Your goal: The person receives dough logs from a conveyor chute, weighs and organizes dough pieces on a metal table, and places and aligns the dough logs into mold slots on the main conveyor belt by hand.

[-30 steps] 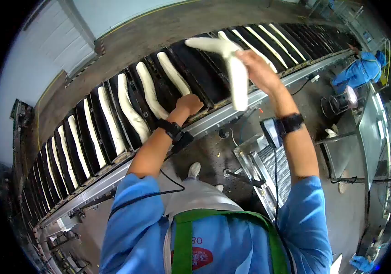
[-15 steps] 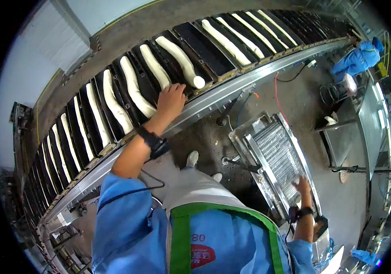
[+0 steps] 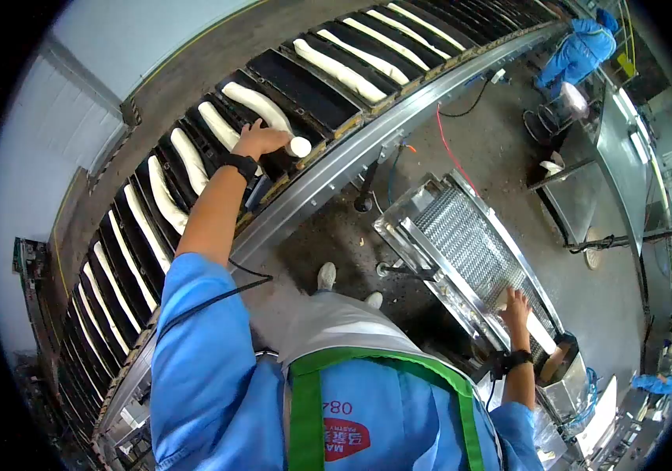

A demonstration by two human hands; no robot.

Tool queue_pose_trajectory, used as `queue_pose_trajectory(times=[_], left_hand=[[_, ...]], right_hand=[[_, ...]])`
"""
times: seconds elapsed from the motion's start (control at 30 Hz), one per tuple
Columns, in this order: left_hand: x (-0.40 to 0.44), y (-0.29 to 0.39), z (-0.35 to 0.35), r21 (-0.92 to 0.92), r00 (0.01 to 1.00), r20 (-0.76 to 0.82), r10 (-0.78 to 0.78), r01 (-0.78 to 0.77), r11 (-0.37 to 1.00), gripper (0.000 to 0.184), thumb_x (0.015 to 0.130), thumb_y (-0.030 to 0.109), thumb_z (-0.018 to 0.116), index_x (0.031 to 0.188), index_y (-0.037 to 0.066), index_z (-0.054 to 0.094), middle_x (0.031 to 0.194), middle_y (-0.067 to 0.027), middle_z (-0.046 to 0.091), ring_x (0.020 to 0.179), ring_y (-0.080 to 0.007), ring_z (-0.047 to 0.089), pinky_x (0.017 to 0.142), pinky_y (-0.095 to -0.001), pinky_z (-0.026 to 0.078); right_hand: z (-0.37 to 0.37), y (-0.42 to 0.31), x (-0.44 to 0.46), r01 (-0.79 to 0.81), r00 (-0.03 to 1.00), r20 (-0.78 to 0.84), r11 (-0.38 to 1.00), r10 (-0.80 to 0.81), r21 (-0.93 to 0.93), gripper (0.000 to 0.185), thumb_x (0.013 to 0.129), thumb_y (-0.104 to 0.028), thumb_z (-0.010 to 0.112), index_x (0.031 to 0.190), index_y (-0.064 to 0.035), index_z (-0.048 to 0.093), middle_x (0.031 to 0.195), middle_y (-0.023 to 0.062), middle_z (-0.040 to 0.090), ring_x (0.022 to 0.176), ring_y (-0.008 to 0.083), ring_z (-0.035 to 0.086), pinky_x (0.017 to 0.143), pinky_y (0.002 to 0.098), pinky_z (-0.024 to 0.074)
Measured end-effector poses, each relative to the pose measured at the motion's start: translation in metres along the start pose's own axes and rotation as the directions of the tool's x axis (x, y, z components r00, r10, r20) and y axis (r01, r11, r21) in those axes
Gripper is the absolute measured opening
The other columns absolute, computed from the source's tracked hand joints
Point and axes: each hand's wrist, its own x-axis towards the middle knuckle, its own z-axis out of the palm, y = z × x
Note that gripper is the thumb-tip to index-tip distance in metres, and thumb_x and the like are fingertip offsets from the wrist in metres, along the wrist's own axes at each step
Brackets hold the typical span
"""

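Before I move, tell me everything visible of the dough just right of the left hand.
The dough is a long, pale, smooth-looking roll, lying bent in a black tray. Its far end is rounded; its near end shows a flat, round face by the tray's near edge. The left hand is beside it near that end; whether they touch is unclear.

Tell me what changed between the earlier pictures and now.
The right hand let go of its raised dough strip, which now seems to lie beside the left hand, and drew back rightward over the metal mesh belt. The left hand stayed by the black trays.
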Motion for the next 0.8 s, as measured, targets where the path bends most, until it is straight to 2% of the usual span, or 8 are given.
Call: queue_pose_trajectory(times=[0.1,0.2,0.3,0.43,0.57,0.7,0.77,0.8], left_hand=[[-0.006,0.001,0.0,-0.003,0.999,-0.033,-0.016,0.016,1.0,0.052,0.076,0.059,0.024,0.118,0.031,0.038,0.131,-0.001,0.025,0.123,-0.0322,0.01,0.098,-0.0481,0.002],[-0.001,-0.001,0.005,0.037,0.983,-0.175,-0.054,0.062,0.997,0.053,0.075,0.059,0.028,0.116,0.03,0.042,0.132,-0.0067,0.023,0.123,-0.0316,0.012,0.097,-0.0503,0.004],[-0.003,0.0,0.007,0.137,0.941,-0.337,-0.039,0.09,0.986,0.051,0.074,0.058,0.034,0.112,0.027,0.048,0.13,-0.0142,0.024,0.121,-0.0321,0.015,0.096,-0.0502,0.005],[0.01,0.023,0.016,0.256,0.93,-0.364,-0.058,0.16,0.953,0.046,0.075,0.047,0.043,0.107,0.015,0.053,0.121,-0.0158,0.037,0.116,-0.0315,0.028,0.093,-0.0521,0.015],[-0.011,0.011,-0.004,0.075,0.911,-0.171,0.376,-0.369,0.927,0.026,0.071,0.03,0.052,0.092,0.015,0.057,0.094,-0.0111,0.053,0.091,-0.0297,0.05,0.074,-0.0401,0.041],[-0.005,0.006,0.018,-0.073,0.793,-0.241,0.559,-0.589,0.805,0.021,0.068,0.019,0.048,0.085,0.013,0.059,0.083,-0.0146,0.055,0.083,-0.0301,0.052,0.071,-0.0396,0.042],[-0.002,0.011,0.02,-0.011,0.815,-0.032,0.578,-0.579,0.816,0.023,0.073,0.018,0.044,0.087,0.005,0.057,0.093,-0.0136,0.051,0.09,-0.0286,0.049,0.076,-0.0363,0.04],[-0.014,0.018,0.011,0.041,0.823,-0.003,0.568,-0.568,0.822,0.024,0.074,0.017,0.042,0.085,0.001,0.056,0.094,-0.0137,0.051,0.086,-0.0298,0.048,0.076,-0.0352,0.039]], right_hand=[[-0.01,-0.019,0.016,0.034,0.999,-0.001,0.997,-0.034,-0.07,0.061,0.054,-0.013,0.068,0.109,-0.0089,0.041,0.102,0.0121,0.048,0.097,0.0333,0.043,0.076,0.0451,0.0395],[-0.037,0.015,0.05,0.115,0.967,-0.256,0.914,-0.013,0.388,0.043,0.062,-0.007,0.059,0.102,-0.0037,0.046,0.083,0.0185,0.054,0.078,0.0335,0.052,0.067,0.0379,0.0423],[-0.158,-0.005,0.03,0.321,0.863,-0.505,0.736,0.033,0.596,0.041,0.071,-0.006,0.057,0.108,0.0033,0.042,0.118,0.0167,0.041,0.107,0.0253,0.042,0.083,0.0334,0.0367],[-0.293,-0.079,0.008,0.535,0.719,-0.682,0.521,0.131,0.665,0.03,0.074,-0.014,0.055,0.098,0.0025,0.046,0.092,0.0061,0.048,0.086,0.0141,0.044,0.075,0.0248,0.035],[-0.338,-0.182,0.037,0.677,0.69,-0.687,0.133,0.229,0.724,0.023,0.074,-0.018,0.054,0.092,-0.0044,0.05,0.082,0.003,0.05,0.076,0.0107,0.047,0.068,0.0224,0.0367],[-0.31,-0.289,0.123,0.719,0.608,-0.781,0.32,0.139,0.617,0.024,0.073,-0.02,0.056,0.086,-0.0019,0.048,0.076,0.0053,0.049,0.069,0.0133,0.047,0.059,0.0272,0.04],[-0.283,-0.368,0.141,0.591,0.791,-0.611,0.248,0.006,0.767,0.036,0.07,-0.02,0.06,0.095,0.0005,0.044,0.083,0.0115,0.05,0.074,0.0189,0.049,0.064,0.0308,0.041],[-0.23,-0.396,0.194,0.728,0.652,-0.743,0.397,-0.151,0.559,0.044,0.068,-0.02,0.062,0.101,0.0,0.042,0.094,0.0174,0.047,0.084,0.026,0.047,0.072,0.0356,0.0399]])
